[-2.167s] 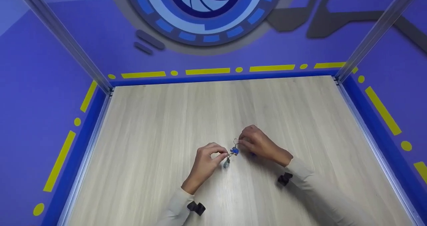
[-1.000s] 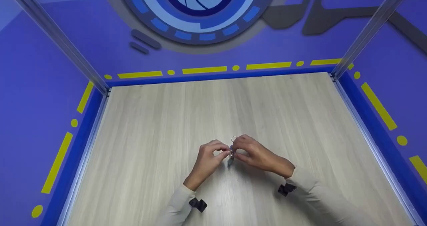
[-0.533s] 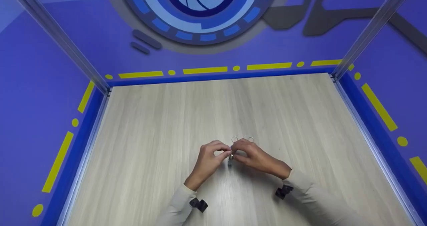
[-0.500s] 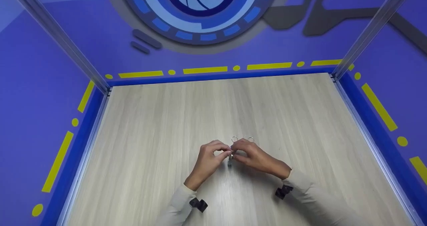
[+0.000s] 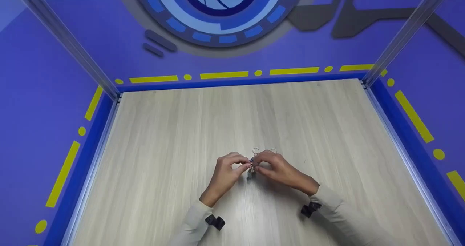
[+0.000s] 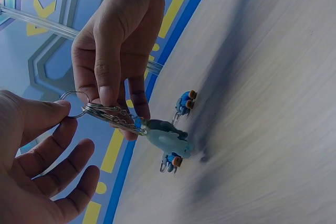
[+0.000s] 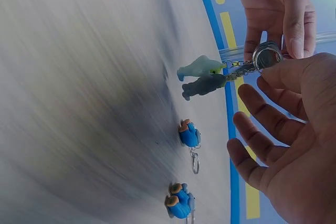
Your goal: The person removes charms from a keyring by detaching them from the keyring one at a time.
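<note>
My left hand (image 5: pixel 225 173) pinches a metal split ring (image 6: pixel 73 102) between thumb and index finger. Opposite it, my right hand (image 5: pixel 281 169) pinches the same cluster of rings (image 7: pixel 266 56) with thumb and forefinger. From these rings, on short chains, hang two keychains: a pale blue-green figure (image 7: pixel 202 66) and a darker grey-green figure (image 7: pixel 205 86). Behind them on the table lie two blue keychains, one blue figure (image 7: pixel 189 134) and another blue figure (image 7: pixel 180 201), each with brown-orange parts and its own ring. Exactly how the held rings interlock is hard to tell.
The light wood-grain table (image 5: pixel 174 137) is bounded by blue-purple walls (image 5: pixel 247 57) with yellow marks. Metal frame posts (image 5: pixel 83 62) stand at the corners. A black wrist camera (image 5: pixel 215 222) sits on the left sleeve, another camera (image 5: pixel 310 209) on the right.
My right hand has come down and left from beside a blue keychain's ring to meet my left hand at the rings. In the last half second both hands have barely moved.
</note>
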{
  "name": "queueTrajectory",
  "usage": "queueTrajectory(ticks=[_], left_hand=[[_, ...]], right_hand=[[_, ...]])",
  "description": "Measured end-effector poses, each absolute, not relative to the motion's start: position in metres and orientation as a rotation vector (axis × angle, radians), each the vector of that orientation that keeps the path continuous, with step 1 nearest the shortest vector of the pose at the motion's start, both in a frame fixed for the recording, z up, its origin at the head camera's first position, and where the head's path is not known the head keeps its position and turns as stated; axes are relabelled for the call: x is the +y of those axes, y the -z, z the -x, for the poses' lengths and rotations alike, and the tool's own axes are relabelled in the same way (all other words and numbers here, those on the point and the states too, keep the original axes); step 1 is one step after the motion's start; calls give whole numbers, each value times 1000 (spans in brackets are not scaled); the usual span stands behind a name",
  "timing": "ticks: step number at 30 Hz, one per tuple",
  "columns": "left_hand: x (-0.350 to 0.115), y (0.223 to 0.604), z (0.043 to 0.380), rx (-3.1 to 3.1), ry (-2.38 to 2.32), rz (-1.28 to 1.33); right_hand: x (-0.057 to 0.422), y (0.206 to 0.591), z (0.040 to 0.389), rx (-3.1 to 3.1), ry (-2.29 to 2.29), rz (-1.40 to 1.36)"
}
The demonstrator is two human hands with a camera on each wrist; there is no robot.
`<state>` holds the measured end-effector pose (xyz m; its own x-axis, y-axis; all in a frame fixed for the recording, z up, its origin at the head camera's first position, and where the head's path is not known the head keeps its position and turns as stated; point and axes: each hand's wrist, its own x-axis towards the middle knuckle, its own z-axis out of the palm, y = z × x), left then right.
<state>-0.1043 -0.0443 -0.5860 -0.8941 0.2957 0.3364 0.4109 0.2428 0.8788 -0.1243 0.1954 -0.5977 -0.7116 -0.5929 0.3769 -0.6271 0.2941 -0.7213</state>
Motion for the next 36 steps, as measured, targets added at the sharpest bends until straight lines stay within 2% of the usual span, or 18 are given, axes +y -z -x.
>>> queueTrajectory(ticks=[21, 36], left_hand=[[-42, 584, 103, -2413, 1738, 569], [-49, 584, 102, -2403, 1926, 407]], right_hand=[[197, 592, 119, -2405, -1569, -1074], [190, 585, 112, -2402, -1753, -892]])
